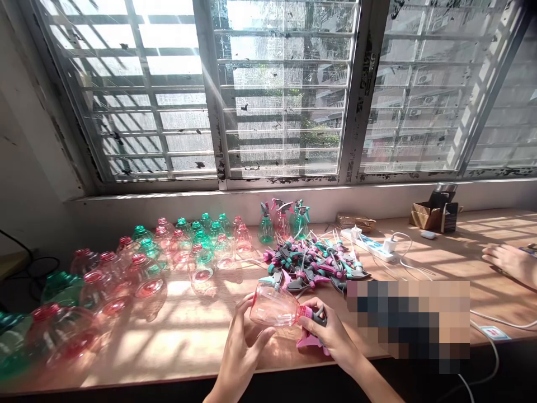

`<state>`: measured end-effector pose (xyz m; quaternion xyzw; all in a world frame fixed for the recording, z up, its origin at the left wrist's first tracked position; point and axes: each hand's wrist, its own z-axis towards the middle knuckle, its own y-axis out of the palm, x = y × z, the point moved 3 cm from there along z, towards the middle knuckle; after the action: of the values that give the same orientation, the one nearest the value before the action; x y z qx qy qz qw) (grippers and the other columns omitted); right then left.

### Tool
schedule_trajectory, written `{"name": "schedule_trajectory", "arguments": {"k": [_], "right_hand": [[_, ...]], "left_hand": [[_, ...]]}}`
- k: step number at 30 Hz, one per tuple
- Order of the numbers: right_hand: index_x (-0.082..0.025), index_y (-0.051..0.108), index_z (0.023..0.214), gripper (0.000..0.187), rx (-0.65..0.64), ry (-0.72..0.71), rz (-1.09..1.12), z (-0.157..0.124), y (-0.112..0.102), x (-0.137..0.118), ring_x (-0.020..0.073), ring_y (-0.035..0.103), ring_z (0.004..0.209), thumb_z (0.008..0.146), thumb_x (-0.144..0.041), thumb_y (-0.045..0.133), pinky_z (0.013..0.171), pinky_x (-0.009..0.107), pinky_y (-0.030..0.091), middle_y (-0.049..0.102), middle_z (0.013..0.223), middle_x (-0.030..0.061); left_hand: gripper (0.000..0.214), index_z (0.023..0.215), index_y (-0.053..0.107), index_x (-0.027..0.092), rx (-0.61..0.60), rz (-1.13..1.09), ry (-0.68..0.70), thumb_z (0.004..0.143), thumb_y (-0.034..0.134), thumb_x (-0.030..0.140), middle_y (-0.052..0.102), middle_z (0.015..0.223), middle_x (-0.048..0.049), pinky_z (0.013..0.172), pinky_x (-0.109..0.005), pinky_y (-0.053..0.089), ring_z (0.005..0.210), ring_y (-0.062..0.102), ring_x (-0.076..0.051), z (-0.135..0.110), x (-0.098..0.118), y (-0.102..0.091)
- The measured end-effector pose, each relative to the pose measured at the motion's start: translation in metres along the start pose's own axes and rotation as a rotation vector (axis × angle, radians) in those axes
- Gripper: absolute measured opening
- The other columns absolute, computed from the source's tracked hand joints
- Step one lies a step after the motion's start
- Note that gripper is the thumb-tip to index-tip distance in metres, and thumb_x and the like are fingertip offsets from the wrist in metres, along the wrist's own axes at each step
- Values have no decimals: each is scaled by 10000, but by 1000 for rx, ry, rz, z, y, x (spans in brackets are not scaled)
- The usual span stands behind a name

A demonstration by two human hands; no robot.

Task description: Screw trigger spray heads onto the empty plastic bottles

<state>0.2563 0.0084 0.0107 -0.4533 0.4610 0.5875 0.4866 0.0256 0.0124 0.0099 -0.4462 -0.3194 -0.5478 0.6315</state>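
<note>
A clear pink plastic bottle (272,305) lies on its side above the wooden table (188,330), held between both hands. My left hand (241,341) wraps its fingers around the bottle's base end. My right hand (331,333) grips the pink and grey spray trigger head (314,330) at the bottle's neck. Just behind the hands lies a pile of loose pink, teal and grey trigger heads (312,260) with thin tubes.
Several empty pink and green bottles (138,274) cover the table's left half. Three assembled spray bottles (283,221) stand by the window wall. A white power strip (373,246) with cables, a cardboard box (434,212) and another person's hand (509,263) are at right.
</note>
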Motion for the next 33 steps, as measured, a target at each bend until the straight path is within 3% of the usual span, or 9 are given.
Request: {"name": "schedule_trajectory", "arguments": {"k": [6, 13, 17, 24, 30, 33], "right_hand": [[-204, 608, 934, 391, -21, 22, -53, -2, 1, -3, 159, 646, 505, 822, -532, 790, 415, 203, 456, 677, 610, -31], [-196, 630, 875, 355, 4, -27, -6, 1, 0, -10, 141, 639, 575, 822, -504, 800, 574, 237, 530, 678, 645, -30], [-208, 620, 898, 356, -33, 0, -40, -2, 4, -10, 133, 624, 543, 812, -495, 812, 473, 205, 492, 641, 634, -52], [-209, 611, 929, 353, -42, 5, -81, -4, 3, -6, 128, 597, 486, 837, -501, 785, 338, 169, 312, 660, 622, -37], [-199, 621, 874, 384, -10, -2, 49, 0, -1, -11, 163, 645, 574, 808, -532, 799, 546, 255, 519, 678, 649, -26], [-204, 619, 885, 374, -29, -2, 16, -2, 2, -12, 169, 647, 585, 818, -527, 794, 570, 266, 526, 668, 646, -33]], "left_hand": [[447, 1314, 565, 284, 90, -43, -22, 926, 626, 497, 467, 1515, -112, 964, -420, 604, 1404, 476, -359, -2, 10, 0], [444, 1377, 542, 316, 66, 74, 87, 949, 609, 418, 502, 1457, -111, 967, -427, 592, 1317, 555, -334, -2, 8, -3], [598, 1397, 522, 288, 58, 48, 66, 860, 728, 452, 511, 1469, -113, 1097, -479, 496, 1359, 518, -359, 0, 5, -4], [457, 1349, 532, 290, 43, -82, -18, 941, 630, 471, 526, 1466, -118, 1153, -488, 437, 1443, 434, -343, 1, -1, -5], [437, 1396, 516, 324, -34, -5, 60, 977, 581, 431, 456, 1556, -110, 1157, -513, 426, 1449, 430, -349, 1, 4, -4], [505, 1407, 462, 328, -64, -83, -21, 945, 643, 426, 456, 1560, -104, 1154, -483, 440, 1465, 411, -330, -1, 15, -1]]}}
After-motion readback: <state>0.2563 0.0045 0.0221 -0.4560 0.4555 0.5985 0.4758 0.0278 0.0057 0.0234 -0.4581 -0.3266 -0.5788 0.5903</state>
